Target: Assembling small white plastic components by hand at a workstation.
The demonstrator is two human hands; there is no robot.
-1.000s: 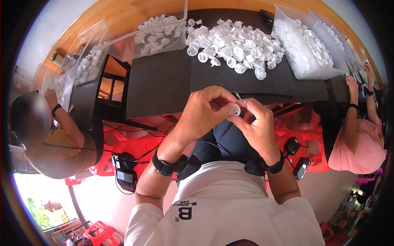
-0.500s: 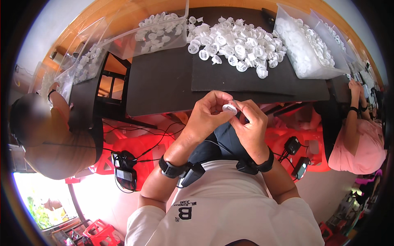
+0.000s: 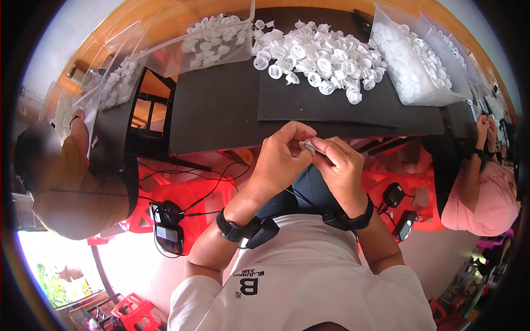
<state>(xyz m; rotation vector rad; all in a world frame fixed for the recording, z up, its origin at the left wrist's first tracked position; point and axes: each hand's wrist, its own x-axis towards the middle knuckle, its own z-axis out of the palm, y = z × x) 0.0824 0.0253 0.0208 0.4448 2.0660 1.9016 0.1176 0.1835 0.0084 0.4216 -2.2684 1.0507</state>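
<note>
Between my two hands, just off the near edge of the dark table, is a small white plastic part (image 3: pixel 307 147), mostly covered by fingers. My left hand (image 3: pixel 282 157) pinches it from the left. The fingers of my right hand (image 3: pixel 339 163) are closed on its other side, thumb and forefinger together. A heap of similar round white plastic parts (image 3: pixel 323 60) lies on the table beyond my hands.
A clear bin (image 3: pixel 237 58) with white parts stands at the far left of the dark table (image 3: pixel 215 105). Another full bin (image 3: pixel 411 91) stands at the right. Red stools (image 3: pixel 187 204) flank me. People sit on both sides, one in a pink top (image 3: pixel 480 198).
The white part has turned from a flat round face to a narrower, tilted view. My right hand has shifted slightly and its fingers have closed further over the part.
</note>
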